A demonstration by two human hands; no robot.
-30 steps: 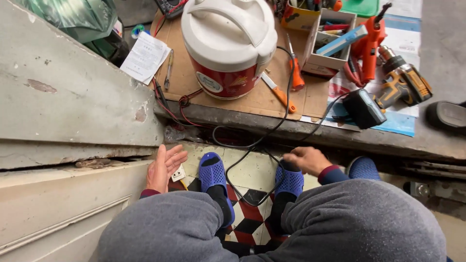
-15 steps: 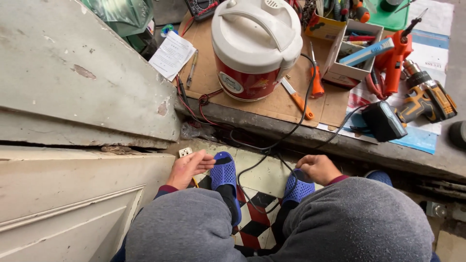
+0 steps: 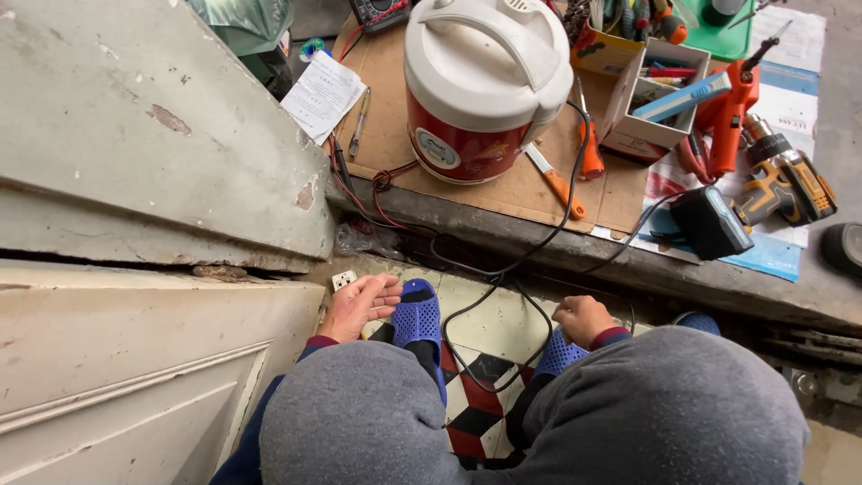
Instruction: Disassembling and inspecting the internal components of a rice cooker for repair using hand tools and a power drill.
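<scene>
Patterned floor tiles (image 3: pixel 489 328) lie under a crouching person, below a step spread with cardboard (image 3: pixel 530 184). On it stands a red and white rice cooker (image 3: pixel 480 85). Left hand (image 3: pixel 359 305) rests palm up, fingers loosely apart, holding nothing; a white socket (image 3: pixel 343 280) sits just beyond its fingertips. Right hand (image 3: pixel 584 319) is curled near a black cable (image 3: pixel 485 301); whether it grips it cannot be told.

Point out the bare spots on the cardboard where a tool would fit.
Bare cardboard lies between the pen and the rice cooker, and at the front edge beside the orange-handled knife. The right is crowded: open box, glue gun, drill. The hands are down by the slippers.
</scene>
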